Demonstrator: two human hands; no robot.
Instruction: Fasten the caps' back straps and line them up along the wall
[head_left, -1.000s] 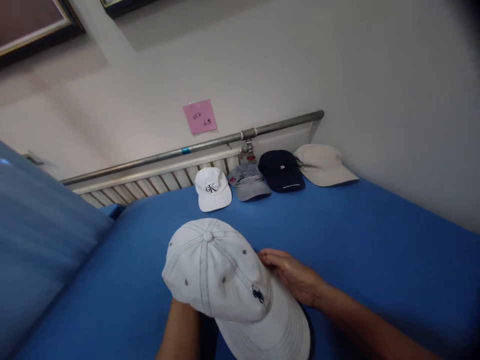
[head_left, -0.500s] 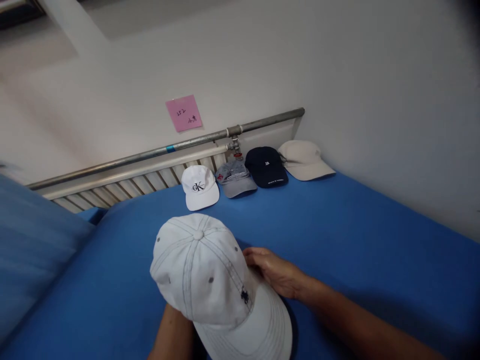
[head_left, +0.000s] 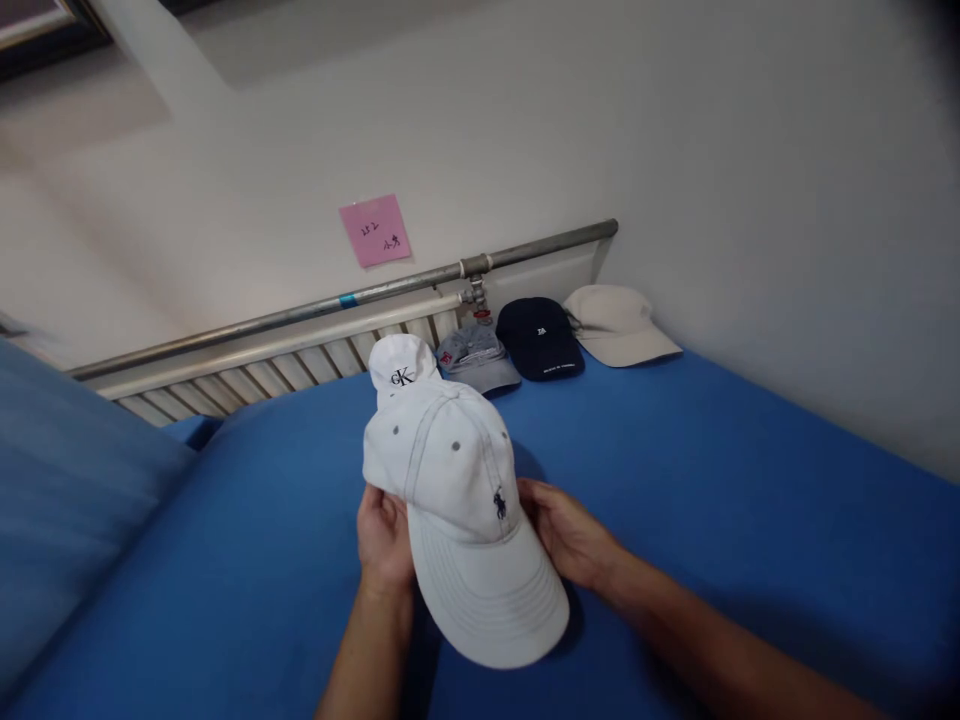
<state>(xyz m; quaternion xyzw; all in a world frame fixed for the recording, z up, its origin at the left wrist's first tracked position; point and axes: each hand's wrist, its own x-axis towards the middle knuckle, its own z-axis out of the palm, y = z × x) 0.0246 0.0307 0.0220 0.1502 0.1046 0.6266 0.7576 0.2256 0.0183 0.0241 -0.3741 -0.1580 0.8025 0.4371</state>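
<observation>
A white baseball cap (head_left: 457, 490) with a small dark horse-rider emblem is held above the blue surface, its brim pointing down toward me. My left hand (head_left: 386, 530) grips its left edge from below, fingers partly hidden under the crown. On the other side my right hand (head_left: 566, 530) holds the cap's right edge, fingertips tucked behind it. Behind it stand a white cap with black letters (head_left: 401, 362), partly covered by the held one, a grey cap (head_left: 480, 360), a navy cap (head_left: 540, 340) and a beige cap (head_left: 622, 325), all in a row.
The caps rest on a blue-covered bed or table (head_left: 712, 480). At its far edge are a radiator (head_left: 300, 372) and a metal pipe (head_left: 412, 280). A pink note (head_left: 375, 232) is on the wall. Blue fabric (head_left: 75, 500) hangs at the left.
The held cap has tilted so its front and brim show more, and it now overlaps the lettered white cap. My left hand has come into view at its left edge.
</observation>
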